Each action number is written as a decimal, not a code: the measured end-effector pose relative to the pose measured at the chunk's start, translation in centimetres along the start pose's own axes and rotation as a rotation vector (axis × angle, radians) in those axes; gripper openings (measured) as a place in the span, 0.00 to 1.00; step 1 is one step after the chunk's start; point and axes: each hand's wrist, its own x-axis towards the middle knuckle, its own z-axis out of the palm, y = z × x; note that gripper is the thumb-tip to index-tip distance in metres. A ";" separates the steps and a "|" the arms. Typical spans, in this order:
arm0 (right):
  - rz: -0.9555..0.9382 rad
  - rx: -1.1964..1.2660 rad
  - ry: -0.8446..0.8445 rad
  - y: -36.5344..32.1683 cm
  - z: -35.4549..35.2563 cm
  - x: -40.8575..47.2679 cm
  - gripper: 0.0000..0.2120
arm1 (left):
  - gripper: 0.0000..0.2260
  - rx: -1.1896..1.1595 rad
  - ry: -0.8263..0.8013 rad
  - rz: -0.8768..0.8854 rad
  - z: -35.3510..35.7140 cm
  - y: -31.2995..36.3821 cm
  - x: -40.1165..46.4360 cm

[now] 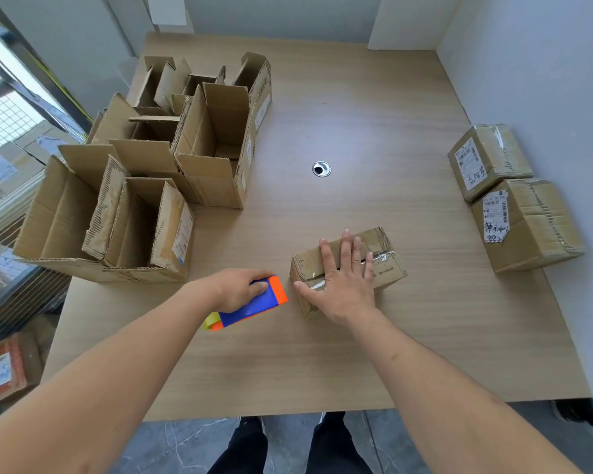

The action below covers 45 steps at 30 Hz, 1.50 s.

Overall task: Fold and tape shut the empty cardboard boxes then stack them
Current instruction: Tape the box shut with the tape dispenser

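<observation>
Cardboard box (384, 265) taped shut, near the front of the table (356, 114)
Right hand (343, 285) presses flat on it, fingers spread; left hand (240, 289) grips a blue-and-orange tape dispenser (254, 304) just beside it.

Bare table (356, 138) lies open ahead of the right hand (343, 285). Open boxes (144, 186) crowd the space beyond the left hand (240, 289); 2 taped boxes (514, 200) block far right.
</observation>
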 end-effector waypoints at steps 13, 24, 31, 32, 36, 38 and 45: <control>-0.217 -0.016 -0.040 -3.1 -0.4 -1.4 0.54 | 0.24 -0.221 0.315 0.185 -1.5 -3.0 -5.0; -0.685 -0.016 -0.128 -1.5 -0.8 -1.4 0.58 | 0.29 -0.129 0.368 0.384 -0.9 -3.8 -10.2; -0.316 1.211 -0.232 -3.7 -4.8 -3.9 0.13 | 0.30 -0.082 0.412 0.458 -0.3 -3.2 -12.4; -0.298 1.251 -0.282 -4.0 -5.7 -4.4 0.13 | 0.30 -0.075 0.418 0.467 -0.2 -3.0 -12.6; -0.326 1.306 -0.375 -4.7 -7.8 -5.9 0.11 | 0.30 -0.050 0.440 0.499 -0.3 -2.0 -13.6; -0.328 1.313 -0.327 -4.7 -8.2 -6.4 0.09 | 0.30 -0.041 0.456 0.519 -0.4 -1.4 -14.3; -0.368 1.266 -0.166 -3.6 -9.4 -7.8 0.08 | 0.30 0.053 0.469 0.578 -0.9 1.0 -16.1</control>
